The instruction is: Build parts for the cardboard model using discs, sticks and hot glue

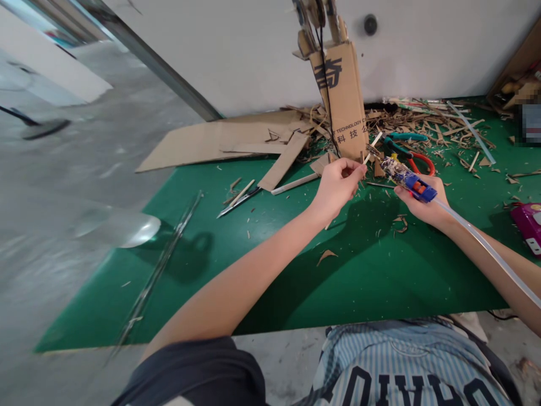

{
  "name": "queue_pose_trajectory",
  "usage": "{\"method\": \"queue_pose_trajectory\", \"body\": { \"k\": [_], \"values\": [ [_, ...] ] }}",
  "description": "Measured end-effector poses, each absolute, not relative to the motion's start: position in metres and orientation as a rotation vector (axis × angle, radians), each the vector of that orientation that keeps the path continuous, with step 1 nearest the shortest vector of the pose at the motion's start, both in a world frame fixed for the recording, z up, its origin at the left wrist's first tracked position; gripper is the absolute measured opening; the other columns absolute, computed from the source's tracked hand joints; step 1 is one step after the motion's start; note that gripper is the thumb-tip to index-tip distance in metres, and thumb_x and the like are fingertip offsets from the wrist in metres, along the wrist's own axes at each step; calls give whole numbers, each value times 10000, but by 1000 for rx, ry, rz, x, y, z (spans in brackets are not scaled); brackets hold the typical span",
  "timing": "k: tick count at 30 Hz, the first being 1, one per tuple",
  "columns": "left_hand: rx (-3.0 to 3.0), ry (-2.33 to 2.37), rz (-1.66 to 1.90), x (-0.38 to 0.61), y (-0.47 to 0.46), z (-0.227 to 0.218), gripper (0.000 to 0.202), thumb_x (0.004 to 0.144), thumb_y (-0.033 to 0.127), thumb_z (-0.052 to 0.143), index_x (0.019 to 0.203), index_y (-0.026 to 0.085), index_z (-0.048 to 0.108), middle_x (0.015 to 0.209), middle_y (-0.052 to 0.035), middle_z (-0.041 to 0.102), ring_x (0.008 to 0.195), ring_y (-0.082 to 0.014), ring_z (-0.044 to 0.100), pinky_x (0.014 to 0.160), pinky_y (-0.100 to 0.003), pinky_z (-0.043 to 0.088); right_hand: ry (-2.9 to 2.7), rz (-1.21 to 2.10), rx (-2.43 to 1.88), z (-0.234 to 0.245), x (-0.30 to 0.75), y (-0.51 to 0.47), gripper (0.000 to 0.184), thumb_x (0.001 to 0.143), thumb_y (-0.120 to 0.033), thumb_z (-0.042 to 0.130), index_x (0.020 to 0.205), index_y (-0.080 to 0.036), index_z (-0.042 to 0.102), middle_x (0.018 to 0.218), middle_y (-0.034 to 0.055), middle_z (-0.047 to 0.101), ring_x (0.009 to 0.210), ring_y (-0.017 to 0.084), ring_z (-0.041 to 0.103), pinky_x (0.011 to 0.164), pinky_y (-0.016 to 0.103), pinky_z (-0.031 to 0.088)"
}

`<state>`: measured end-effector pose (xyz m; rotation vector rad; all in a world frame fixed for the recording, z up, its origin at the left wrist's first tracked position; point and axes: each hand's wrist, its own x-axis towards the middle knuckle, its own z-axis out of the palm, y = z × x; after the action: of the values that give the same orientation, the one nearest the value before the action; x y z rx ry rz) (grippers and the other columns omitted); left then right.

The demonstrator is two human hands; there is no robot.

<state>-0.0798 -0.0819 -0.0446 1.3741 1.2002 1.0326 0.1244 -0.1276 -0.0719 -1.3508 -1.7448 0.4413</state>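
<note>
My right hand [426, 203] is wrapped round a blue hot glue gun [416, 186], with a long clear glue stick [486, 239] trailing out of its back end. Shreds of debris cling to the front of the gun, whose nozzle points up and left. Between thumb and fingertips, my left hand [338, 183] pinches a thin wooden stick [372, 148]. The stick slants up to the right, close to the nozzle; whether they touch I cannot tell. Just behind both hands stands a cardboard structure [344, 101] with jointed pieces at its top and a black cord down its front.
Pliers [408, 137] with teal and red handles lie behind the glue gun. Cardboard scraps [435, 121] heap along the wall. Flat cardboard [203, 141], a blade-like tool [239, 202] and clear glue sticks [163, 259] lie to the left. A purple device [528, 225] sits at right.
</note>
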Motion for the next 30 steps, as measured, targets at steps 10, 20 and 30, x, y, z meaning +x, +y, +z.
{"method": "queue_pose_trajectory", "body": {
  "k": [10, 20, 30],
  "values": [
    [1324, 1169, 1005, -78, -86, -41, 211, 966, 235, 613, 762, 205, 571, 508, 73, 356, 431, -54, 331, 403, -225, 189, -1760, 419, -1358, -71, 125, -127, 499, 846, -614, 638, 608, -248, 395, 550, -12, 451, 513, 125, 388, 523, 324, 330],
    [1225, 1079, 975, -74, -91, -36, 187, 959, 165, 602, 778, 192, 561, 547, 75, 357, 442, -32, 314, 393, -207, 132, -1742, 308, -1372, -73, 125, -127, 474, 826, -573, 646, 594, -246, 393, 536, -13, 458, 501, 123, 407, 520, 301, 337],
    [1241, 1076, 958, -76, -90, -38, 188, 979, 197, 583, 795, 203, 551, 543, 62, 380, 453, -45, 368, 394, -215, 155, -1738, 247, -1405, -76, 124, -126, 459, 820, -573, 632, 597, -245, 401, 542, -15, 458, 499, 127, 412, 530, 300, 330]
  ]
}}
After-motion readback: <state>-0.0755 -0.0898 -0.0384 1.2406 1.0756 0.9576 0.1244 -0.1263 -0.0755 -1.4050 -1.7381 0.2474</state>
